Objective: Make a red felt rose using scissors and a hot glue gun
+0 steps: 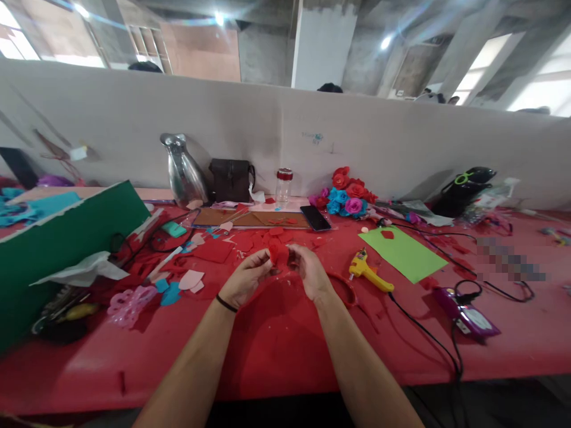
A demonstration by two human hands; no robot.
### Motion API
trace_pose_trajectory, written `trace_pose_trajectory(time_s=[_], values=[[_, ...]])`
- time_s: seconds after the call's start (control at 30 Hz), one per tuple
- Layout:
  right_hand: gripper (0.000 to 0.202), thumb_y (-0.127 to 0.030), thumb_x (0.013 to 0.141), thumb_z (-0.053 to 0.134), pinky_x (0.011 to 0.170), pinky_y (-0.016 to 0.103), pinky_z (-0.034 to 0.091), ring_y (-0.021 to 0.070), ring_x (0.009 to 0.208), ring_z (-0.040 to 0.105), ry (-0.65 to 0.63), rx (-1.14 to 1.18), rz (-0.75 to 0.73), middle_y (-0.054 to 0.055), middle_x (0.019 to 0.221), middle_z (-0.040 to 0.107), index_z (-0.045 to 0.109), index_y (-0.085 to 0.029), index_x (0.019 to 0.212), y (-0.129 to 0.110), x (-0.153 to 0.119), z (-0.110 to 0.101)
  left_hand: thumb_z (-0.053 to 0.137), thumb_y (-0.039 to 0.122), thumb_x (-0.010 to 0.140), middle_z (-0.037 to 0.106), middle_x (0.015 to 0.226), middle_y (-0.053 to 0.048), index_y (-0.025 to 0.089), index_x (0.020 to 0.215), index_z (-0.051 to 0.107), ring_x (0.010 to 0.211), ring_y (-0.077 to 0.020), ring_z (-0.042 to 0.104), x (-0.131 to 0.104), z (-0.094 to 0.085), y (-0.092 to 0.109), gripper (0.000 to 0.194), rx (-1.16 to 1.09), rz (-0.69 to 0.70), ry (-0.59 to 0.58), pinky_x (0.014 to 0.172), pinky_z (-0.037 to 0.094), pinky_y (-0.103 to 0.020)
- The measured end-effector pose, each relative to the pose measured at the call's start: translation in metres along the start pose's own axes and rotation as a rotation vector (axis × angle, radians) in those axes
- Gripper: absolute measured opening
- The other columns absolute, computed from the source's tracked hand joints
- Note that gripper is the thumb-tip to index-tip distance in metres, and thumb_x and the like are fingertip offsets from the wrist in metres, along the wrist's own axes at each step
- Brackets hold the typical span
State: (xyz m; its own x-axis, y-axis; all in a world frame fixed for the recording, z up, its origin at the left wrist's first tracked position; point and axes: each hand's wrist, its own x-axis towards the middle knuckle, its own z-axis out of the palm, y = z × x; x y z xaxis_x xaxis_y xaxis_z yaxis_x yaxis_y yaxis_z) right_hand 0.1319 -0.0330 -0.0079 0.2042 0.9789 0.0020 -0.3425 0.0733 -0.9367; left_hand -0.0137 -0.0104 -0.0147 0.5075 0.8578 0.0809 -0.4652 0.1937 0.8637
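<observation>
Where the hands are: mid-table, close tog. but apart; L hand (247, 278) pinches a red piece (273, 254) btwn thumb & fingers, R hand (310, 270) just beside it w/ fingers half curled. Can't tell if R grips anything.
Red piece: upright at L fingertips, above the red table (285, 356); fine detail too small to make out.
L wrist: thin dark band (226, 303).
Wall writing: a few blue-green marks (313, 138) on the pale partition (178, 113), approx. two lines, too blurry to read.
Labels: white tag (79, 153) on the partition, far L; pale label on purple box (468, 315), front R, text illegible. Black plug/cord on that box.
Glue gun: yellow (370, 270), R of R hand, nozzle to the L, black cord trailing to table edge.
Green sheet: (408, 255) behind glue gun, sm. red scrap on it.
Phone: dark (316, 218), lying flat behind the hands, brand n/a to read.
Flowers: bunch (348, 196) in red, blue & pink, nr the partition.
Back row, L to R: silver jug (182, 172), dark bag (231, 181), clear jar (283, 191) w/ red lid.
Scraps: pink pieces (191, 280) & blue pieces (170, 293), L of L hand.
</observation>
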Motion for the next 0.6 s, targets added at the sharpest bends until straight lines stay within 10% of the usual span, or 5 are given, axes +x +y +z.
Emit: trace_pose_trajectory(time_s=[0.6], values=[[0.011, -0.027, 0.059, 0.071, 0.049, 0.023, 0.033, 0.0084, 0.05, 0.042, 0.057, -0.041, -0.206, -0.002, 0.061, 0.066, 0.073, -0.021, 0.068, -0.013, -0.005, 0.004, 0.084, 0.018, 0.054, 0.06, 0.068, 0.002, 0.015, 0.073, 0.069, 0.059, -0.0057, 0.057, -0.003, 0.003, -0.004, 0.024, -0.118, -0.096, 0.065, 0.061, 0.047, -0.017]])
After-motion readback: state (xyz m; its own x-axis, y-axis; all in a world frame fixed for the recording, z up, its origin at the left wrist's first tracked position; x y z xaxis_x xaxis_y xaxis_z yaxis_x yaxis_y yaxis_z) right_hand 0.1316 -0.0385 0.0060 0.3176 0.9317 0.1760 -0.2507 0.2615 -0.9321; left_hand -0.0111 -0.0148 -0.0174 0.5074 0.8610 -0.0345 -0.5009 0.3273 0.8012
